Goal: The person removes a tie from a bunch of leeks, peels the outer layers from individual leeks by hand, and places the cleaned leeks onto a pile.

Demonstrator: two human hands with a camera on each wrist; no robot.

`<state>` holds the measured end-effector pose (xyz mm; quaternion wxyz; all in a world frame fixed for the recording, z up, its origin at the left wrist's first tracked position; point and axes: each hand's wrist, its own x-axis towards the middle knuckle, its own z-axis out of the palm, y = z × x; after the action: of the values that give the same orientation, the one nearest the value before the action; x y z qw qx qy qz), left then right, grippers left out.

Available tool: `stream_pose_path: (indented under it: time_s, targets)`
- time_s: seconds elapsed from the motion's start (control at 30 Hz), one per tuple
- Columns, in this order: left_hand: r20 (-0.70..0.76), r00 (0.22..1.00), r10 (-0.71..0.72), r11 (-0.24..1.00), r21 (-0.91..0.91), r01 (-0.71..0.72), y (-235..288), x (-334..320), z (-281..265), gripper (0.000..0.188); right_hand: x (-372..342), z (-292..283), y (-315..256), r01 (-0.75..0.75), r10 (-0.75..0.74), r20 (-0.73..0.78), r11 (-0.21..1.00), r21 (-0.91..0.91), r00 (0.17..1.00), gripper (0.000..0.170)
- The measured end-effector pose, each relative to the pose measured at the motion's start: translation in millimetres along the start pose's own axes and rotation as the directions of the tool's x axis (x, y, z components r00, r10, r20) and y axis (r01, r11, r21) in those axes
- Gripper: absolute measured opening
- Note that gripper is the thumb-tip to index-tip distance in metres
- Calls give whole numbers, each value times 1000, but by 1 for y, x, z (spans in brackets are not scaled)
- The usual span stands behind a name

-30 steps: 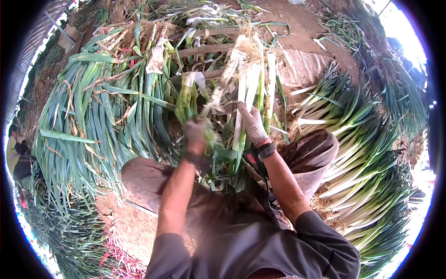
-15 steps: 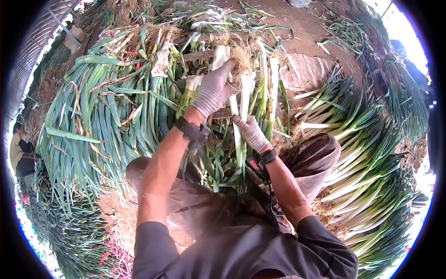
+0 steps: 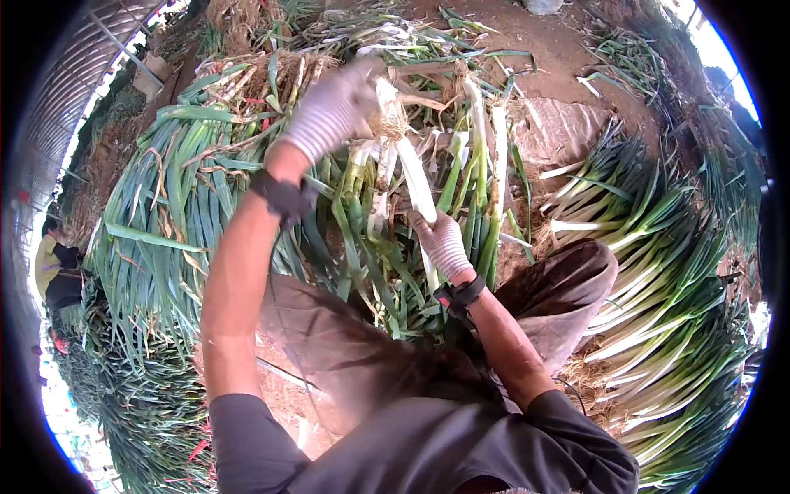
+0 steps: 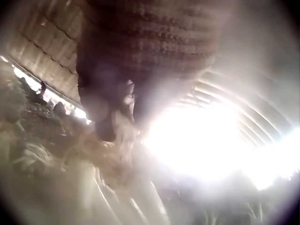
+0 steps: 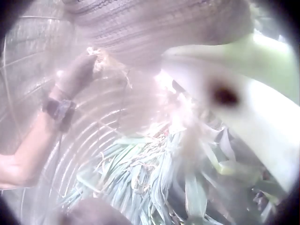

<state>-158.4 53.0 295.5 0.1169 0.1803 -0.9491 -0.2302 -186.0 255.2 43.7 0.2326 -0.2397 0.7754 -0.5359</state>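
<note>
In the head view my right hand point(image 3: 444, 243), in a striped knit glove, grips a long green onion point(image 3: 418, 185) round its white stalk. The root end point(image 3: 388, 119) points away from me. My left hand point(image 3: 329, 115), gloved and blurred by motion, is raised up and left beside the roots. A pale, ragged strip of onion skin point(image 5: 97, 58) shows at its fingertips in the right wrist view. The left wrist view has a pale strip hanging between the thumb and fingers. Several unpeeled green onions point(image 3: 496, 165) lie just right of the held one.
Left of my knees lies a big heap of green onions point(image 3: 173, 189) with drying leaves. Cleaned white-stalked onions point(image 3: 642, 329) are spread along the right. Sacking point(image 3: 559, 128) covers soil ahead. Another person point(image 3: 59, 263) is at the far left.
My left hand rose from low over the leaves to the root end, then swung up and left. The held onion now tilts left, with its white stalk barer; the right hand stays on it.
</note>
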Motion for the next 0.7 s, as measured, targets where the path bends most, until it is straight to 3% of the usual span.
stream_pose_path:
  time_s: [0.07, 0.13, 0.27, 0.3, 0.33, 0.37, 0.4, 0.47, 0.5, 0.53, 0.57, 0.63, 0.7]
  targets:
    - [114, 986, 123, 977, 158, -140, 5, -21, 30, 43, 3, 0, 3, -9, 9, 2, 999, -38, 1000, 46]
    - [76, 966, 245, 860, 442, -253, 2, -32, 48, 40, -6, -8, -16, -10, 11, 21, 999, -45, 1000, 46]
    - [-15, 966, 260, 904, 355, -238, -15, -11, 43, 16, -5, -7, -9, 12, -11, 44, 999, -35, 999, 46]
    - [-157, 966, 208, 934, 326, -148, -18, -7, 39, 7, -5, -7, -9, 19, -17, 48, 1000, -23, 999, 46]
    - [-423, 891, 161, 986, 98, -132, -33, 2, 41, 5, -7, -7, -8, 28, -31, 46, 998, 56, 998, 49]
    - [-653, 755, 67, 963, -156, -221, -46, 14, 23, 4, -13, -11, -7, 25, -31, 54, 994, 110, 998, 48]
    - [-583, 710, -396, 772, -630, -87, -68, 27, 2, 8, -19, -18, -8, 20, -31, 63, 987, 161, 998, 48]
    - [-462, 710, -532, 735, -668, 116, -76, 26, -12, 6, -28, -35, -22, -66, 40, 109, 969, 239, 993, 41]
    - [-359, 857, -370, 828, -546, 129, -82, 23, 1, 12, -26, -38, -16, -61, 34, 113, 967, 246, 993, 43]
    - [-212, 956, -202, 907, -409, 101, -87, 18, 18, 19, -22, -39, -11, -55, 26, 114, 964, 259, 993, 45]
    - [-66, 997, -36, 820, -572, -8, -79, 8, 32, 36, -20, -40, -11, -56, 24, 126, 964, 260, 992, 46]
    - [152, 983, -106, 742, -646, 180, -59, -10, 56, 63, -21, -40, -9, -74, 35, 157, 964, 255, 987, 48]
    - [210, 974, -87, 844, -504, 184, -55, -7, 75, 63, -25, -42, -14, -54, 4, 199, 968, 245, 980, 49]
